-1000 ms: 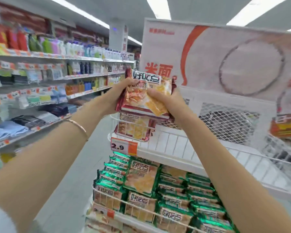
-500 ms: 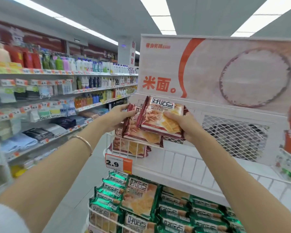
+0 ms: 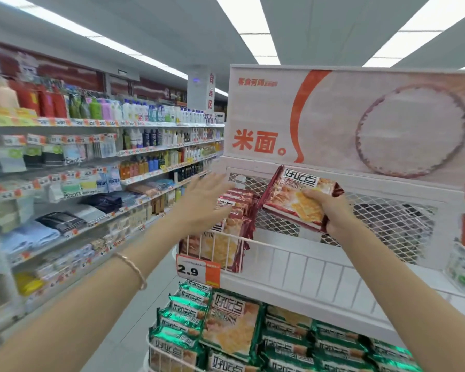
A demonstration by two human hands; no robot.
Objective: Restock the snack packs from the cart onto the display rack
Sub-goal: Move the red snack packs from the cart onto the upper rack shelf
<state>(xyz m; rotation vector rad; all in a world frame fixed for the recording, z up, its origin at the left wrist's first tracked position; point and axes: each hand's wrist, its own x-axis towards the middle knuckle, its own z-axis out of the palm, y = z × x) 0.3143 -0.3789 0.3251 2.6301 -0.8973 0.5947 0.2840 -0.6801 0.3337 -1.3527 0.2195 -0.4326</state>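
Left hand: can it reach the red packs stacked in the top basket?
Likely yes. The left hand, open, sits right at the red packs above the basket wall; the right hand holds a separate pack off to the side.

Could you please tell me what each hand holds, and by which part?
The right hand grips a red plastic cracker pack by its lower right end. The left hand holds nothing, spread open beside the red packs in the white wire basket.

Open from above along the top basket [image 3: 293,267] right of the standing red packs [image 3: 226,245], between wire front rail [image 3: 279,244] and mesh back panel [image 3: 387,218]. Blocked at the left end by those packs, backed higher up by the header board [image 3: 333,116], filled below with green packs [image 3: 226,331].
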